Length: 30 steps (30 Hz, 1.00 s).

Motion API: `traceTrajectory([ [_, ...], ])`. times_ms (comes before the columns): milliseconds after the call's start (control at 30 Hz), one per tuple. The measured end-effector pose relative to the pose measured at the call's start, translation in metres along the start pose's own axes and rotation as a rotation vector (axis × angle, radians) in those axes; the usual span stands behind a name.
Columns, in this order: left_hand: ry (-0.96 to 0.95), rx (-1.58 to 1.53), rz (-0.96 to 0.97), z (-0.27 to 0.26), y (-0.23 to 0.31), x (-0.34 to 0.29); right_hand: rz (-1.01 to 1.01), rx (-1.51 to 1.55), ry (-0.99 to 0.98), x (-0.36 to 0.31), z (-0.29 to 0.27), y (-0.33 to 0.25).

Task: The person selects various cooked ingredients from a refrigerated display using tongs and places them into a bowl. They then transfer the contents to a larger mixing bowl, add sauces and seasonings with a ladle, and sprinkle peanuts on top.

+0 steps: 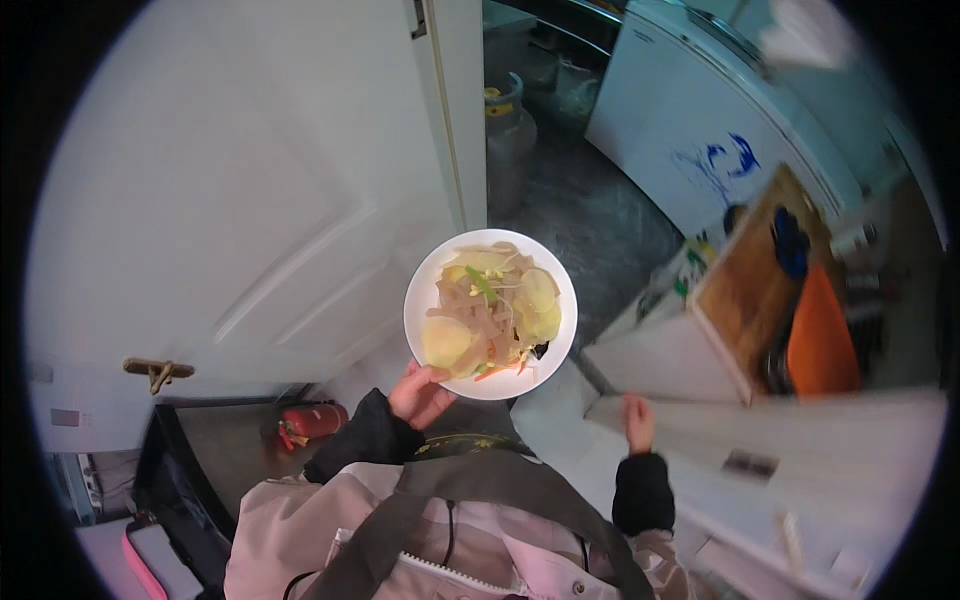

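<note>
My left hand (420,396) grips the near left rim of a round white plate (420,318), its fingers under the edge and its thumb on top. On the plate lies a heap of food (490,310): pale yellow slices, translucent brownish strips, bean sprouts, bits of green and orange, and a dark piece at the right. The plate is roughly level in front of my apron (470,500). My right hand (638,424) hangs apart from the plate, to its lower right, seen edge-on beside a white surface. Blur hides how its fingers are set, and nothing shows in it.
A white door (250,200) with a brass handle (158,370) fills the left. Beyond its edge stand a gas cylinder (510,135) and a white chest freezer (690,130). At right are a wooden board (750,290) and an orange item (820,340). A red fire extinguisher (312,422) lies lower left.
</note>
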<state>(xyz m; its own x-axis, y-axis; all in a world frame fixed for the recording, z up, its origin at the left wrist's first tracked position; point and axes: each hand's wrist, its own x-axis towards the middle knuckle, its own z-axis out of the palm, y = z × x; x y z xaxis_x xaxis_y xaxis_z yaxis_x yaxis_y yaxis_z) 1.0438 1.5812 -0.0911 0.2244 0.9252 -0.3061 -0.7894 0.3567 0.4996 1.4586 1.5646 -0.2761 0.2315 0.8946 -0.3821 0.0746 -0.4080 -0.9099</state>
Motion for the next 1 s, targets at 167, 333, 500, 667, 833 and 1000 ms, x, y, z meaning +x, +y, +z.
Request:
traceTrajectory([
  [167,0.317,0.192,-0.170,0.048,0.083,0.238,-0.610,-0.170,-0.256,0.315,0.108,-0.307],
  [333,0.055,0.245,-0.063,0.096,0.140,0.494,-0.258,-0.367,-0.175,0.526,0.090,-0.411],
  [500,0.066,-0.086,0.045,0.135,0.223,0.656,-0.022,-0.275,-0.027,0.620,0.034,-0.451],
  [667,0.172,-0.231,0.193,0.168,0.285,0.772,-0.204,-0.458,-0.220,0.739,0.045,-0.498],
  [833,0.114,-0.222,0.350,0.183,0.334,0.894,-0.264,-0.379,-0.282,0.953,0.136,-0.613],
  [1000,0.265,-0.265,0.662,0.205,0.389,0.958,-0.662,-0.370,-0.610,1.094,0.306,-0.795],
])
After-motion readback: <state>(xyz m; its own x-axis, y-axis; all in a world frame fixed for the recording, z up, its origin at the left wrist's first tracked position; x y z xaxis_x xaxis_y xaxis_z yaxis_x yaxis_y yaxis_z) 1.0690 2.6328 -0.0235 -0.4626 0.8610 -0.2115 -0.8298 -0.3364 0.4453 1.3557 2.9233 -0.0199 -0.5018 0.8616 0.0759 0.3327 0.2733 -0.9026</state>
